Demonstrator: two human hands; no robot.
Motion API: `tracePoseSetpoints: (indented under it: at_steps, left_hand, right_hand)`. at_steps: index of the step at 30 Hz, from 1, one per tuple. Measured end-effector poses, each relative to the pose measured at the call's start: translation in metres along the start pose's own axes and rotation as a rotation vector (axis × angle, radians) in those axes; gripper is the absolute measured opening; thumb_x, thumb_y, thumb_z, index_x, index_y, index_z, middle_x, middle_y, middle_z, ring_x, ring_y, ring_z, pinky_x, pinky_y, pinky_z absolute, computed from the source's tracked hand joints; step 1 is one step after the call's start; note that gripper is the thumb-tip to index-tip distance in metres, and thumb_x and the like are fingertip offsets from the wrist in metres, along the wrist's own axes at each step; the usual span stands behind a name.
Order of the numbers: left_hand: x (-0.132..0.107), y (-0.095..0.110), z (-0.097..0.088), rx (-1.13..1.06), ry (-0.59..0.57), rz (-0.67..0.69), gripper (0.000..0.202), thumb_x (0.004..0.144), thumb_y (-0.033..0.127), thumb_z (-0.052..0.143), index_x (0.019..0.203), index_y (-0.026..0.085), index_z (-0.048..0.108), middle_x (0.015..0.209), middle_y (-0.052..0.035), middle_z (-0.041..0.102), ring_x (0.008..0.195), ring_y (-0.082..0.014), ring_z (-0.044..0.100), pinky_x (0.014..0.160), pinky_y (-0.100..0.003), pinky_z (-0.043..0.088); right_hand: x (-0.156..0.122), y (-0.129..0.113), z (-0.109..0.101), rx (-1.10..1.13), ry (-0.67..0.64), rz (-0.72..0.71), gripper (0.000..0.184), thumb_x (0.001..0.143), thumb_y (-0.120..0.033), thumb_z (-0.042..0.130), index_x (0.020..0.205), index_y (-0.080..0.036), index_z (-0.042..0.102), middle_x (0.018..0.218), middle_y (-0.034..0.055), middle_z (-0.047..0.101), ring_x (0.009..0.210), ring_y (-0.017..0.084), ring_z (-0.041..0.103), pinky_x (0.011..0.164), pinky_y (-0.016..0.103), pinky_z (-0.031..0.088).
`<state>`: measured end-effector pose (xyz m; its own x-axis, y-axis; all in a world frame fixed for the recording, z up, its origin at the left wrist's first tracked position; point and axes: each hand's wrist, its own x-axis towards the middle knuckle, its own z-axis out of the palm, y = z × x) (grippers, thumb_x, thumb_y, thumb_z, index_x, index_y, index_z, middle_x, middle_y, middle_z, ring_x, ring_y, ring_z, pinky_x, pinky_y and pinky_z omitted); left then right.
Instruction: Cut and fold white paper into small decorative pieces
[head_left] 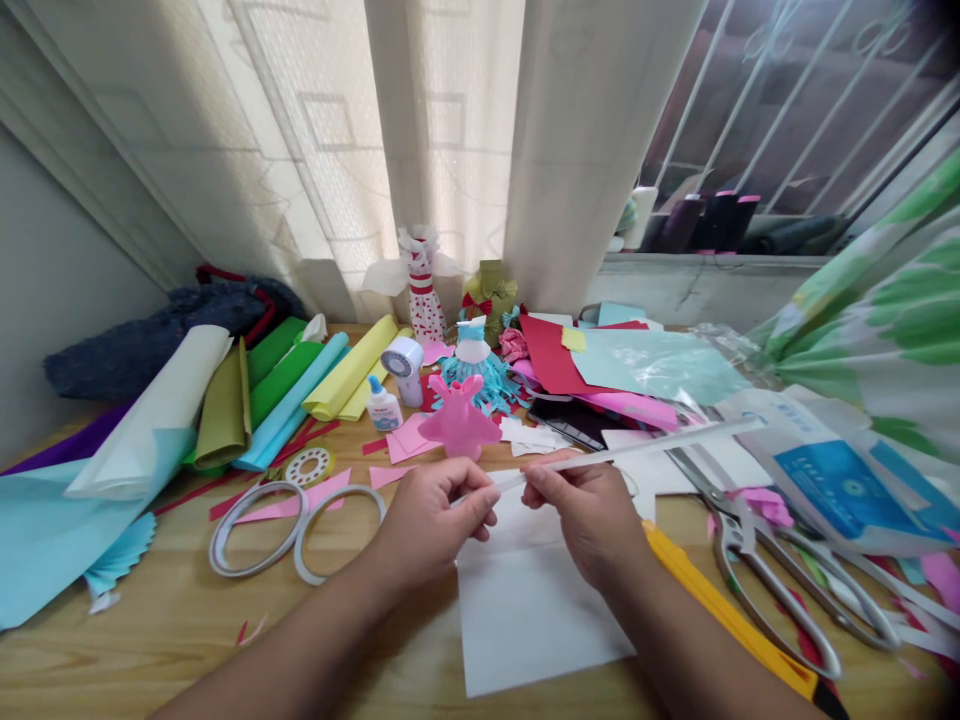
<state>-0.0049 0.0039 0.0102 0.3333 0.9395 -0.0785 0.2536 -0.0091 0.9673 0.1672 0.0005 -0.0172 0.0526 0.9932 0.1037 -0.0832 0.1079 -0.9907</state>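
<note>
A long, narrow white strip (675, 438), which looks like paper, stretches between my hands and runs out to the right. My left hand (446, 510) is closed, pinching its left end between thumb and fingers. Close beside it, my right hand (589, 515) is also closed on the strip, with thumb on top. Beneath both hands lies a white sheet of paper (540, 620), partly covered by them. Just beyond my fingers stands a pink dress-shaped paper piece (459, 425).
Left are two tape rolls (225, 555), a glue bottle (385, 405), a small fan (405, 368) and rolled coloured papers (281, 405). Right are a yellow utility knife (720, 600), large scissors (739, 530), a phone (577, 424) and a plastic package (847, 480). Paper-dressed figures (474, 365) stand behind.
</note>
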Motion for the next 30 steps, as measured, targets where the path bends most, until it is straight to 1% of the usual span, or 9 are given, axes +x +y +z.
tracePoseSetpoints:
  at_steps: [9,11,13,15,16,18,21,25,30]
  left_hand:
    - [0.001,0.005,-0.008,0.037,0.034,0.043,0.018,0.078,0.026,0.057,0.065,0.015,0.052,0.060,0.0012,0.056,0.054,-0.0123,0.057,0.054,-0.025,0.047]
    - [0.002,0.004,-0.014,0.048,0.076,0.064,0.017,0.078,0.024,0.056,0.064,0.016,0.051,0.057,0.0025,0.054,0.052,-0.0111,0.054,0.053,-0.023,0.045]
    - [0.005,0.003,-0.019,0.042,0.180,0.111,0.018,0.078,0.023,0.055,0.062,0.016,0.050,0.055,0.0036,0.052,0.053,-0.0102,0.052,0.055,-0.022,0.043]
    - [0.006,0.002,-0.020,0.024,0.238,0.158,0.017,0.080,0.027,0.055,0.068,0.016,0.053,0.059,0.0031,0.054,0.058,-0.0109,0.052,0.059,-0.022,0.043]
    - [0.007,0.001,-0.019,0.017,0.217,0.171,0.017,0.080,0.031,0.055,0.073,0.016,0.055,0.063,0.0022,0.056,0.061,-0.0118,0.054,0.060,-0.022,0.043]
    - [0.006,0.001,-0.014,0.023,0.081,0.153,0.022,0.080,0.038,0.056,0.081,0.016,0.058,0.069,0.0007,0.058,0.063,-0.0130,0.055,0.058,-0.023,0.043]
    - [0.003,0.000,-0.005,0.116,-0.031,0.137,0.024,0.083,0.036,0.053,0.071,0.016,0.057,0.058,0.0022,0.055,0.051,-0.0113,0.051,0.051,-0.021,0.039]
    - [0.000,-0.001,0.003,0.283,0.071,0.222,0.025,0.084,0.029,0.050,0.063,0.017,0.056,0.051,0.0035,0.049,0.050,-0.0114,0.045,0.052,-0.022,0.034]
    - [-0.005,-0.002,0.012,0.239,0.121,0.245,0.029,0.089,0.033,0.042,0.065,0.019,0.047,0.056,0.0028,0.046,0.053,-0.0128,0.043,0.053,-0.024,0.032]
  right_hand:
    - [0.011,-0.013,-0.015,0.127,0.114,0.025,0.021,0.067,-0.031,0.073,0.059,-0.013,0.066,0.054,0.0009,0.059,0.053,0.012,0.053,0.054,0.026,0.045]
    - [0.016,-0.013,-0.021,0.166,0.157,0.003,0.021,0.067,-0.032,0.073,0.058,-0.014,0.066,0.052,-0.0003,0.058,0.051,0.011,0.052,0.053,0.025,0.045]
    - [0.018,-0.012,-0.026,0.179,0.175,-0.013,0.021,0.067,-0.032,0.073,0.057,-0.015,0.065,0.051,-0.0009,0.057,0.050,0.010,0.052,0.052,0.024,0.044]
    - [0.017,-0.011,-0.025,0.129,0.118,-0.020,0.020,0.067,-0.031,0.073,0.059,-0.014,0.066,0.052,-0.0004,0.058,0.051,0.011,0.053,0.053,0.025,0.043]
    - [0.015,-0.010,-0.022,0.088,0.080,-0.022,0.020,0.067,-0.031,0.073,0.060,-0.014,0.067,0.052,0.0000,0.059,0.052,0.012,0.054,0.053,0.025,0.043]
    - [0.010,-0.008,-0.015,0.009,0.026,-0.035,0.019,0.069,-0.032,0.072,0.062,-0.015,0.067,0.052,-0.0002,0.059,0.053,0.013,0.055,0.054,0.026,0.043]
    - [0.004,-0.007,-0.004,-0.003,0.042,-0.042,0.020,0.071,-0.033,0.070,0.064,-0.016,0.065,0.057,-0.0012,0.058,0.055,0.012,0.055,0.055,0.026,0.045]
    - [-0.004,-0.009,0.006,-0.013,-0.005,-0.025,0.023,0.076,-0.038,0.063,0.067,-0.017,0.062,0.062,-0.0013,0.056,0.055,0.013,0.056,0.054,0.027,0.049]
    - [-0.016,-0.007,0.018,-0.274,-0.097,-0.289,0.021,0.082,-0.030,0.057,0.065,-0.019,0.060,0.063,0.0001,0.056,0.060,0.014,0.054,0.058,0.027,0.043]
